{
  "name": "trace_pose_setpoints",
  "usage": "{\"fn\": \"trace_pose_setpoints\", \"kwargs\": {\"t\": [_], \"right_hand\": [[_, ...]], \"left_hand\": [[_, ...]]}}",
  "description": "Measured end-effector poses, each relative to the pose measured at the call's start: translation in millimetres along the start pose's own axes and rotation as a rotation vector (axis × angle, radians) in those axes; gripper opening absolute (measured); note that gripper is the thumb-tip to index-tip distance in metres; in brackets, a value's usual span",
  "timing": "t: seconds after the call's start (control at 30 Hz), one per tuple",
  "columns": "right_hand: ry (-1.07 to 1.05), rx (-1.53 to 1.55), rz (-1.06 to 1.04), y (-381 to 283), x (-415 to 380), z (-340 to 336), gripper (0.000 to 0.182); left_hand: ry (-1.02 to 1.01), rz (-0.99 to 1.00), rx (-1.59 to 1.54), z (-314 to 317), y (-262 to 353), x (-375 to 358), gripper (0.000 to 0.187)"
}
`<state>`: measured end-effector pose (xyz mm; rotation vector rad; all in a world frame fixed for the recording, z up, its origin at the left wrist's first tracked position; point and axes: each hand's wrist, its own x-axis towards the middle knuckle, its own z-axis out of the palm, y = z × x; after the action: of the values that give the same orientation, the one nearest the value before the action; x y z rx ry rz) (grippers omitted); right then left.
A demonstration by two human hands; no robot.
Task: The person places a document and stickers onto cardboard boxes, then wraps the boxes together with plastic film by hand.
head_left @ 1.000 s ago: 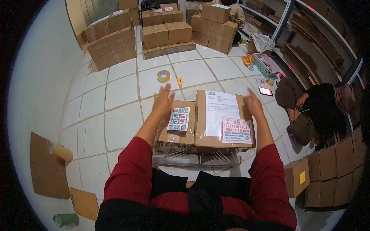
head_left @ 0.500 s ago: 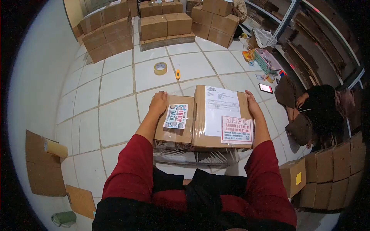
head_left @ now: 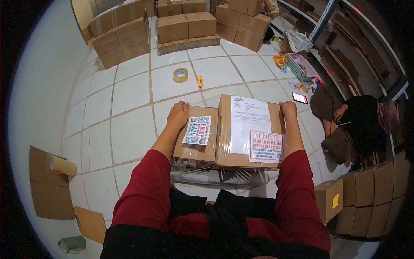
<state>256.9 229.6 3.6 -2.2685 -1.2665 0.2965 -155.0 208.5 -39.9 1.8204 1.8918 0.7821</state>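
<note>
Two cardboard boxes stand side by side in front of me, wrapped in clear plastic or tape. The left cardboard box (head_left: 200,153) is lower and bears a colourful "ENJOY GAZA!" sticker (head_left: 197,131). On the taller right cardboard box (head_left: 224,129) are a printed paper sheet (head_left: 250,114) and a red-and-white warning label (head_left: 265,146). My left hand (head_left: 177,115) grips the far left corner of the lower box, its fingertips curled over the edge. At the far right corner of the taller box, my right hand (head_left: 289,109) holds the edge with bent fingers. Grey plastic wrapping (head_left: 224,177) shows beneath the boxes' near side.
Beyond the boxes, a tape roll (head_left: 180,75) and a yellow cutter (head_left: 200,81) lie on the tiled floor. Stacked cartons (head_left: 187,26) line the back. A seated person (head_left: 360,125) and a phone (head_left: 299,98) are at right, near shelves. More cartons (head_left: 366,190) stand close by.
My right hand has shifted from lying flatter along the box's right side to curled fingers at its far corner. The left hand stays on its corner.
</note>
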Motion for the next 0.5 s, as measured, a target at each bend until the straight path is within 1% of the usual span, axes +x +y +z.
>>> {"fn": "trace_pose_setpoints", "kwargs": {"t": [0.07, 0.13, 0.2, 0.23, 0.3, 0.33, 0.37, 0.4, 0.43, 0.5], "right_hand": [[-0.008, 0.049, 0.035, 24, 31, 23, 0.027], [-0.014, 0.101, 0.070, 30, 39, 28, 0.025], [-0.056, 0.183, 0.172, 34, 44, 30, 0.024], [-0.057, 0.183, 0.169, 36, 43, 31, 0.024], [-0.091, 0.344, 0.202, 44, 41, 37, 0.022], [-0.094, 0.340, 0.199, 54, 52, 46, 0.022], [-0.170, 0.459, 0.261, 64, 62, 56, 0.019], [-0.246, 0.577, 0.326, 64, 59, 56, 0.019], [-0.249, 0.569, 0.328, 67, 53, 54, 0.019], [-0.444, 0.425, 0.330, 66, 33, 38, 0.018]], "left_hand": [[0.015, 0.019, -0.002, -1, 1, -1, 0.034], [0.011, 0.014, 0.002, -1, 2, -1, 0.034], [0.014, 0.008, 0.004, -1, 3, -2, 0.034], [0.020, 0.015, 0.004, -1, 3, -2, 0.034], [0.027, 0.016, 0.001, -1, 2, -2, 0.034], [0.037, 0.019, -0.002, -1, 2, -2, 0.033], [0.045, 0.020, -0.005, 0, 2, -2, 0.033], [0.041, 0.013, -0.009, 0, 1, -2, 0.033], [0.042, 0.019, -0.013, 0, 0, -1, 0.033], [0.043, 0.020, -0.022, 0, 0, -2, 0.032]]}}
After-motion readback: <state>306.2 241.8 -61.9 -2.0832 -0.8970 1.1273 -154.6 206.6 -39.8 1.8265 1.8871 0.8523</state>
